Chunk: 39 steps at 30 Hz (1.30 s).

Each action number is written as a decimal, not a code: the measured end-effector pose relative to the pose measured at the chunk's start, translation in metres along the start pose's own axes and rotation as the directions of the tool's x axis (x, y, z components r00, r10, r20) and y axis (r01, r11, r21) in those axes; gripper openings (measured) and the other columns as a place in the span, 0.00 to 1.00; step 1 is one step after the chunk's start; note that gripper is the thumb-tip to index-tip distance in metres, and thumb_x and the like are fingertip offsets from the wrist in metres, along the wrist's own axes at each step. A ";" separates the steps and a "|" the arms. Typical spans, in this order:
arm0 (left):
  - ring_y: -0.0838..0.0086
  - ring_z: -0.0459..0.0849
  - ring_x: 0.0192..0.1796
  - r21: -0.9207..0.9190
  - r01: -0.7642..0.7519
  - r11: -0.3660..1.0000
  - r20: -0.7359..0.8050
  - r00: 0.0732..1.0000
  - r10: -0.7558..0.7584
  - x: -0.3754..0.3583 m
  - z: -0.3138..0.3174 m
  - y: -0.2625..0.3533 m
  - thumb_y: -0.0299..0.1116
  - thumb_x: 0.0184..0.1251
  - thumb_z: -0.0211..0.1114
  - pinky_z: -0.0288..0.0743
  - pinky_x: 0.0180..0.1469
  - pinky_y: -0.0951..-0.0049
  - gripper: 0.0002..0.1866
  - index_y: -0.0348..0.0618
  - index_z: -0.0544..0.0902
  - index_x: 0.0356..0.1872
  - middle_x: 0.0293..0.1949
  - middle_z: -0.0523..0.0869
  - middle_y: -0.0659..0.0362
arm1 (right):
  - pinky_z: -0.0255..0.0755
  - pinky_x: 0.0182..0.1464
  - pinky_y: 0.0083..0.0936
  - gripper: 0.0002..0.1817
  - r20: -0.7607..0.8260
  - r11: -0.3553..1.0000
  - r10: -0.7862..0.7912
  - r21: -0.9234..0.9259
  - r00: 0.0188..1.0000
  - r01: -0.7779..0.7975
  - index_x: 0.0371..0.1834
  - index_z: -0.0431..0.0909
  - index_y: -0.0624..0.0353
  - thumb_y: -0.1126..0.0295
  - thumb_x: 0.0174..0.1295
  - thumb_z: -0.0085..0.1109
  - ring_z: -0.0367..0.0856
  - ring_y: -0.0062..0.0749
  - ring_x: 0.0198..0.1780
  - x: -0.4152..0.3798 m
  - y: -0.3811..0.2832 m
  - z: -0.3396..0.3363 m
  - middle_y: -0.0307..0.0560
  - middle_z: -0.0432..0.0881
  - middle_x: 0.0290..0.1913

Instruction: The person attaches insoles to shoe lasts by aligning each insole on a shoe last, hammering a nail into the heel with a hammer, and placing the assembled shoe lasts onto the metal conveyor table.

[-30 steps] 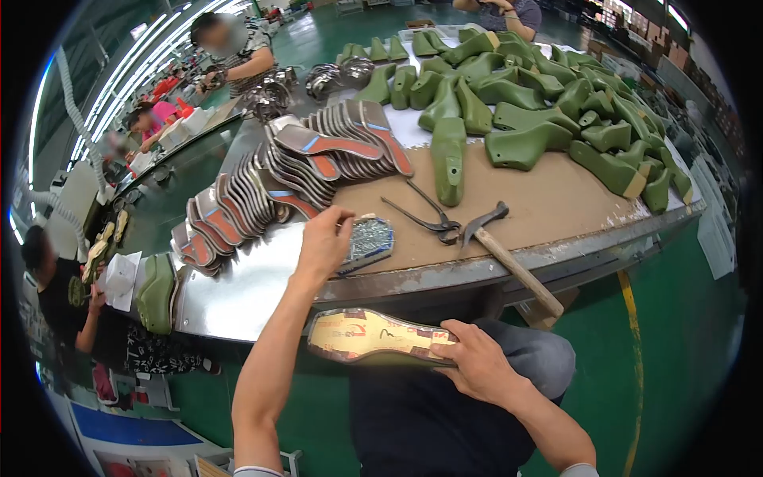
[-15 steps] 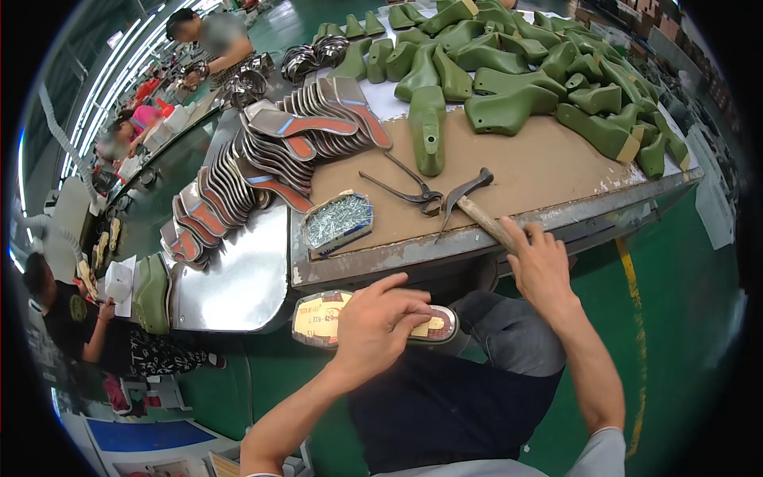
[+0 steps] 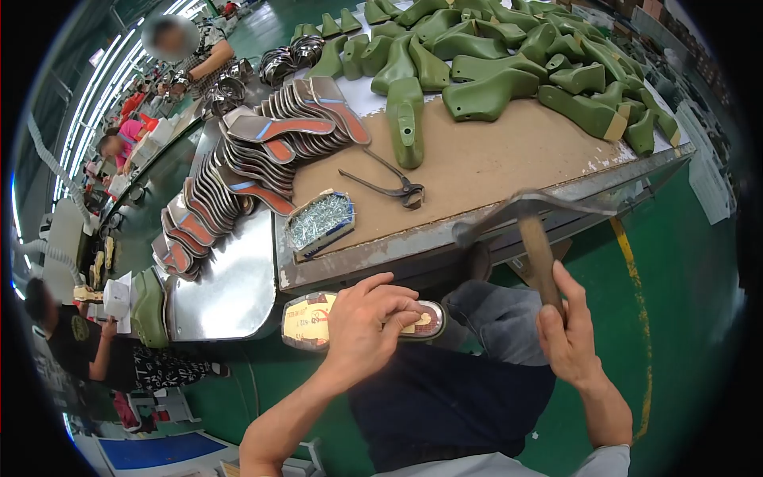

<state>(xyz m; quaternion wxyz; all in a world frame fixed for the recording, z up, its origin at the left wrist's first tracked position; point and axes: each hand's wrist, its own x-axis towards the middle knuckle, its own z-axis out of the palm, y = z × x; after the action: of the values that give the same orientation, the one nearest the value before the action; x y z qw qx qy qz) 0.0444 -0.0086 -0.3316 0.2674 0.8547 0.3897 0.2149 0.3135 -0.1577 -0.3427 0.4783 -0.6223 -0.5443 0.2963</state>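
Note:
My right hand (image 3: 568,330) is closed round the wooden handle of a hammer (image 3: 538,250); its curved metal head is raised in front of the bench edge, slightly blurred. On my lap lies a shoe sole piece (image 3: 306,321) with yellow paper and red print. My left hand (image 3: 369,322) rests across its middle, thumb and fingers pinched together over it; what they hold, if anything, is too small to tell. Pincers (image 3: 405,191) lie on the bench, beside a box of nails (image 3: 321,222).
Green shoe lasts (image 3: 489,91) crowd the back of the brown-topped bench (image 3: 469,171). Stacked insoles (image 3: 262,151) stand on the metal table (image 3: 226,278) at left. Several co-workers are further left, one (image 3: 87,342) near a green last.
My right hand has lifted the hammer off the bench and brought it back towards my lap. My left hand stays on the sole piece. The whole view has shifted slightly.

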 end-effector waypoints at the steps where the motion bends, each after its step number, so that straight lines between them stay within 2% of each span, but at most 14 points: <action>1: 0.60 0.82 0.63 -0.001 -0.011 1.000 -0.006 1.000 0.011 0.000 0.000 0.000 0.32 0.59 0.73 0.70 0.62 0.57 0.05 0.51 0.90 0.36 0.45 0.91 0.67 | 0.75 0.36 0.23 0.29 0.010 0.994 -0.080 -0.067 0.997 0.081 0.77 0.58 0.61 0.73 0.75 0.52 0.80 0.26 0.31 -0.004 0.002 -0.001 0.49 0.84 0.40; 4: 0.60 0.82 0.62 0.013 -0.042 0.999 -0.018 0.999 0.043 -0.001 0.000 -0.001 0.31 0.58 0.73 0.71 0.61 0.58 0.05 0.51 0.90 0.36 0.45 0.91 0.67 | 0.79 0.48 0.29 0.25 0.041 0.987 -0.133 -0.085 0.990 0.136 0.72 0.66 0.64 0.72 0.74 0.56 0.87 0.41 0.44 -0.014 -0.013 0.000 0.59 0.85 0.54; 6: 0.60 0.83 0.61 0.031 -0.062 0.998 -0.028 0.998 0.063 -0.002 0.002 -0.002 0.32 0.58 0.74 0.72 0.60 0.58 0.05 0.51 0.90 0.36 0.44 0.91 0.67 | 0.79 0.48 0.28 0.24 0.070 0.960 -0.237 -0.134 0.969 0.244 0.71 0.68 0.64 0.72 0.73 0.57 0.87 0.43 0.43 -0.014 -0.019 0.000 0.59 0.85 0.53; 10: 0.64 0.83 0.58 0.083 -0.113 0.990 -0.030 0.993 0.116 -0.002 0.003 -0.002 0.33 0.56 0.75 0.72 0.57 0.60 0.05 0.52 0.91 0.34 0.43 0.90 0.66 | 0.79 0.33 0.30 0.28 0.163 0.954 -0.210 -0.180 0.964 0.239 0.70 0.71 0.56 0.73 0.67 0.64 0.82 0.46 0.28 -0.016 -0.045 -0.008 0.52 0.84 0.37; 13: 0.66 0.83 0.57 0.073 -0.122 0.990 -0.032 0.992 0.124 -0.002 0.001 -0.002 0.33 0.56 0.75 0.71 0.55 0.61 0.04 0.53 0.91 0.33 0.44 0.89 0.66 | 0.76 0.26 0.32 0.31 0.174 0.919 -0.298 -0.216 0.939 0.331 0.71 0.71 0.52 0.74 0.63 0.67 0.78 0.46 0.22 -0.018 -0.050 -0.003 0.48 0.78 0.28; 16: 0.66 0.83 0.58 0.100 -0.131 0.986 -0.002 0.991 0.132 -0.002 0.000 -0.004 0.34 0.57 0.75 0.70 0.55 0.61 0.05 0.52 0.91 0.35 0.46 0.89 0.65 | 0.75 0.24 0.32 0.33 0.296 0.876 -0.185 -0.384 0.937 0.294 0.72 0.70 0.51 0.74 0.62 0.67 0.76 0.47 0.21 -0.013 -0.050 0.005 0.47 0.75 0.26; 19: 0.64 0.81 0.60 0.089 -0.110 0.990 0.057 0.993 0.105 -0.003 0.000 -0.004 0.37 0.58 0.75 0.70 0.57 0.60 0.10 0.51 0.90 0.41 0.50 0.89 0.64 | 0.73 0.24 0.31 0.27 0.088 0.934 -0.239 -0.252 0.967 0.254 0.72 0.68 0.54 0.72 0.70 0.61 0.78 0.37 0.21 -0.016 -0.044 0.013 0.49 0.78 0.28; 22: 0.59 0.78 0.65 0.104 -0.100 0.990 0.162 0.983 0.082 -0.001 -0.011 0.000 0.41 0.58 0.76 0.69 0.62 0.58 0.19 0.50 0.86 0.50 0.54 0.88 0.62 | 0.69 0.23 0.23 0.27 0.069 0.994 0.105 0.026 0.992 -0.107 0.77 0.58 0.55 0.70 0.76 0.51 0.72 0.22 0.20 -0.041 -0.036 0.012 0.44 0.77 0.27; 24: 0.56 0.75 0.70 0.132 -0.139 0.981 0.191 0.975 0.112 -0.002 -0.021 -0.007 0.44 0.58 0.76 0.68 0.67 0.56 0.25 0.49 0.84 0.55 0.56 0.87 0.61 | 0.66 0.21 0.17 0.29 0.124 0.880 0.380 0.258 0.917 -0.399 0.79 0.52 0.53 0.71 0.77 0.48 0.69 0.17 0.18 -0.049 -0.039 0.014 0.39 0.74 0.25; 25: 0.52 0.71 0.73 0.221 -0.147 0.964 0.312 0.947 0.072 0.000 -0.026 -0.009 0.50 0.55 0.77 0.63 0.72 0.52 0.30 0.52 0.82 0.58 0.58 0.86 0.59 | 0.63 0.19 0.14 0.31 0.158 0.776 0.494 0.363 0.855 -0.516 0.80 0.48 0.52 0.71 0.78 0.45 0.67 0.14 0.17 -0.051 -0.042 0.015 0.35 0.72 0.24; 29: 0.51 0.72 0.72 0.378 -0.249 0.892 0.350 0.930 0.111 0.007 -0.032 -0.003 0.56 0.51 0.78 0.65 0.68 0.50 0.33 0.56 0.83 0.59 0.54 0.87 0.59 | 0.66 0.19 0.18 0.30 0.099 0.841 0.432 0.314 0.896 -0.440 0.79 0.51 0.54 0.73 0.76 0.48 0.70 0.17 0.19 -0.072 -0.021 0.018 0.38 0.73 0.24; 31: 0.54 0.76 0.67 0.357 -0.248 0.901 0.330 0.935 0.127 0.006 -0.029 -0.003 0.56 0.51 0.78 0.67 0.64 0.53 0.33 0.55 0.84 0.58 0.52 0.87 0.59 | 0.68 0.20 0.21 0.29 -0.006 0.966 0.224 0.136 0.975 -0.221 0.77 0.56 0.55 0.73 0.75 0.52 0.74 0.20 0.20 -0.076 -0.009 0.019 0.40 0.75 0.24; 34: 0.58 0.81 0.58 0.319 -0.191 0.928 0.334 0.939 0.078 0.006 -0.027 0.004 0.56 0.53 0.76 0.69 0.59 0.57 0.31 0.53 0.84 0.56 0.47 0.86 0.59 | 0.72 0.22 0.25 0.28 -0.071 0.997 -0.038 -0.067 0.997 0.033 0.74 0.64 0.56 0.74 0.72 0.58 0.78 0.27 0.22 -0.072 -0.011 0.015 0.45 0.78 0.27; 39: 0.61 0.82 0.48 0.351 -0.187 0.917 0.316 0.946 0.072 0.000 -0.024 0.010 0.55 0.55 0.75 0.69 0.54 0.59 0.30 0.47 0.83 0.54 0.43 0.82 0.56 | 0.73 0.23 0.28 0.30 0.075 0.935 -0.246 -0.243 0.966 0.257 0.71 0.67 0.55 0.77 0.66 0.64 0.77 0.34 0.20 -0.049 -0.037 0.002 0.47 0.79 0.27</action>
<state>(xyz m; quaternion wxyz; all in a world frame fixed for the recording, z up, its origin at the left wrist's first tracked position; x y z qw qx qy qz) 0.0361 -0.0070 -0.3072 0.1387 0.9366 0.3210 0.0229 0.2854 -0.2064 -0.3173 0.4177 -0.5965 -0.6626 0.1751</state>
